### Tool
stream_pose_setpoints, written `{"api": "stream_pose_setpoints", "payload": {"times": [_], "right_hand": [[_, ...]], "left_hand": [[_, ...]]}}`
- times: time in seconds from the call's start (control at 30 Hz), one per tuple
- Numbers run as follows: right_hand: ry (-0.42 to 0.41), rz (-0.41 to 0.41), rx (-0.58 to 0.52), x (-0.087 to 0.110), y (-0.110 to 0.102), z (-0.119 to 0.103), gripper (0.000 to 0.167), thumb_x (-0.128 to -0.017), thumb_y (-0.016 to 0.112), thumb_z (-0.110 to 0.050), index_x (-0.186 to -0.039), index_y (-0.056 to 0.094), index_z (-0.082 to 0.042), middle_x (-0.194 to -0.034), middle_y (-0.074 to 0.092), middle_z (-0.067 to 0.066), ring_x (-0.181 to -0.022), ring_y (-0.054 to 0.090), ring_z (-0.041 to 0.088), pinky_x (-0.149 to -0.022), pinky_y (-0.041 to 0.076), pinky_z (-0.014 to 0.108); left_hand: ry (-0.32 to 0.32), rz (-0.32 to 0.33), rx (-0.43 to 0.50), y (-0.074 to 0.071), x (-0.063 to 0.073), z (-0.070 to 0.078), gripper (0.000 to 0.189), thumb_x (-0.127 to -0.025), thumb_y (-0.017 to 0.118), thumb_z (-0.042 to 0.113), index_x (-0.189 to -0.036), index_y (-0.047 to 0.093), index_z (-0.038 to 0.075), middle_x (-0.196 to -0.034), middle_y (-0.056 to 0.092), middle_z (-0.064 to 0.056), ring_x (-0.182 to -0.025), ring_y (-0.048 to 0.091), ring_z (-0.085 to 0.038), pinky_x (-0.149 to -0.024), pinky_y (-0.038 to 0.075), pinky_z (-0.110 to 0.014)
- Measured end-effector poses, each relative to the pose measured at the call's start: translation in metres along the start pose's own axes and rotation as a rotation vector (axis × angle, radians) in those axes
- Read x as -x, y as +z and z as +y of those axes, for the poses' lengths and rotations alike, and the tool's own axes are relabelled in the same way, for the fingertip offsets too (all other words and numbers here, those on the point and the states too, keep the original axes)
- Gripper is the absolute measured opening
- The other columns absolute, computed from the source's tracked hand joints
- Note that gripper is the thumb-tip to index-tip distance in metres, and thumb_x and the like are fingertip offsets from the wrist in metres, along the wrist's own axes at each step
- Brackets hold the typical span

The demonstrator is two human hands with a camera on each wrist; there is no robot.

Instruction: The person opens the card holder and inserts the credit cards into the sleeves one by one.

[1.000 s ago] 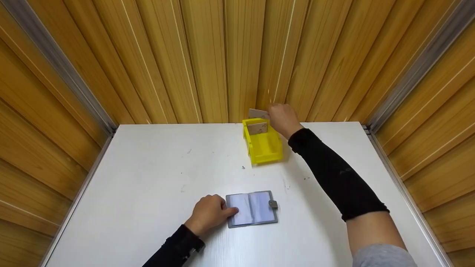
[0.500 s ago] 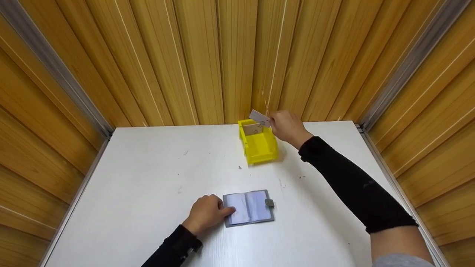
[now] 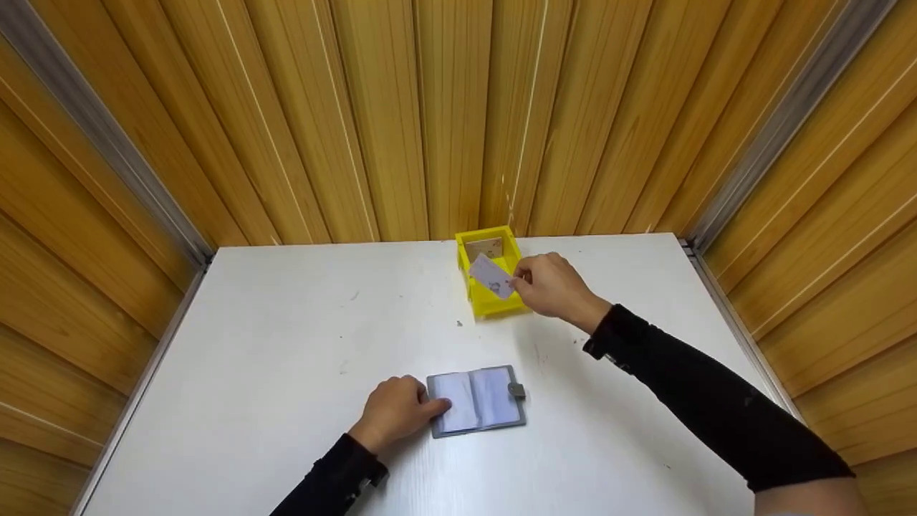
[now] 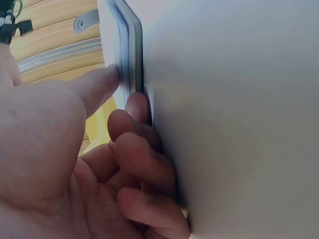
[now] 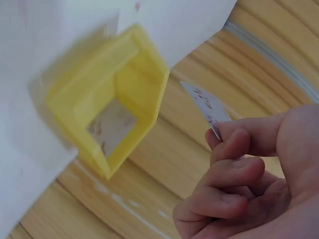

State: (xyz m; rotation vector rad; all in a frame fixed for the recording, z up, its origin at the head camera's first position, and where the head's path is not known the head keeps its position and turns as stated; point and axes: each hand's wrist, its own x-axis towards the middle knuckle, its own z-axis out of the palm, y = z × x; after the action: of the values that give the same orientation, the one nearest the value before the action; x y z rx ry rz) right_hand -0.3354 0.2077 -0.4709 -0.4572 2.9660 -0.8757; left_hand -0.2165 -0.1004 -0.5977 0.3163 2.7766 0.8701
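Observation:
My right hand (image 3: 548, 283) pinches a white card (image 3: 491, 276) (image 5: 205, 107) just above the front part of a small yellow bin (image 3: 489, 272) (image 5: 107, 112) near the table's far edge. Another card (image 3: 484, 249) (image 5: 110, 125) leans inside the bin at its back wall. My left hand (image 3: 397, 411) (image 4: 99, 164) rests on the table with its fingers curled against the left edge of an open grey card holder (image 3: 476, 400) (image 4: 127, 50), thumb pressing on that edge. The holder lies flat with clear pockets and a snap tab (image 3: 516, 390) on its right side.
The white table (image 3: 286, 344) is boxed in by wooden slat walls (image 3: 401, 115) at the back and both sides, with metal corner rails (image 3: 107, 143).
My right hand lifted a card out of the yellow bin and has brought it down and nearer, over the bin's front. The left hand stayed on the card holder.

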Motion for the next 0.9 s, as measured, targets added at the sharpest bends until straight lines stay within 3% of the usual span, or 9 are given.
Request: {"api": "stream_pose_setpoints", "payload": {"times": [0.17, 0.37, 0.53, 0.9], "right_hand": [[0.059, -0.085, -0.078, 0.023, 0.018, -0.003, 0.02, -0.103, 0.07, -0.018, -0.101, 0.081, -0.001, -0.099, 0.081, 0.013, -0.072, 0.061, 0.018, -0.057, 0.042, 0.027], [0.153, -0.194, -0.107, 0.039, 0.039, -0.004, 0.018, -0.102, 0.072, -0.021, -0.094, 0.08, -0.007, -0.096, 0.079, 0.006, -0.073, 0.062, 0.017, -0.059, 0.046, 0.027], [0.15, -0.249, -0.103, 0.055, 0.057, -0.002, 0.016, -0.098, 0.074, -0.016, -0.084, 0.079, -0.012, -0.081, 0.073, 0.0, -0.067, 0.058, 0.013, -0.059, 0.044, 0.026], [0.202, -0.347, -0.08, 0.073, 0.076, -0.001, 0.022, -0.095, 0.073, -0.016, -0.073, 0.073, -0.012, -0.08, 0.07, -0.001, -0.065, 0.053, 0.014, -0.058, 0.04, 0.026]], "left_hand": [[-0.01, 0.008, -0.004, 0.0, -0.001, 0.0, 0.051, -0.093, 0.084, 0.052, -0.062, 0.058, 0.021, -0.058, 0.044, 0.009, -0.062, 0.047, -0.014, -0.059, 0.035, -0.03], [-0.02, 0.017, 0.008, 0.001, -0.002, 0.0, 0.056, -0.094, 0.082, 0.052, -0.06, 0.051, 0.022, -0.058, 0.04, 0.009, -0.059, 0.044, -0.013, -0.058, 0.033, -0.03], [-0.023, 0.018, 0.01, 0.003, -0.002, 0.0, 0.056, -0.095, 0.082, 0.053, -0.06, 0.05, 0.022, -0.057, 0.039, 0.009, -0.058, 0.043, -0.012, -0.056, 0.032, -0.03], [-0.038, 0.008, 0.005, 0.001, -0.002, 0.001, 0.058, -0.096, 0.081, 0.053, -0.059, 0.048, 0.022, -0.057, 0.038, 0.009, -0.058, 0.042, -0.012, -0.057, 0.03, -0.03]]}}
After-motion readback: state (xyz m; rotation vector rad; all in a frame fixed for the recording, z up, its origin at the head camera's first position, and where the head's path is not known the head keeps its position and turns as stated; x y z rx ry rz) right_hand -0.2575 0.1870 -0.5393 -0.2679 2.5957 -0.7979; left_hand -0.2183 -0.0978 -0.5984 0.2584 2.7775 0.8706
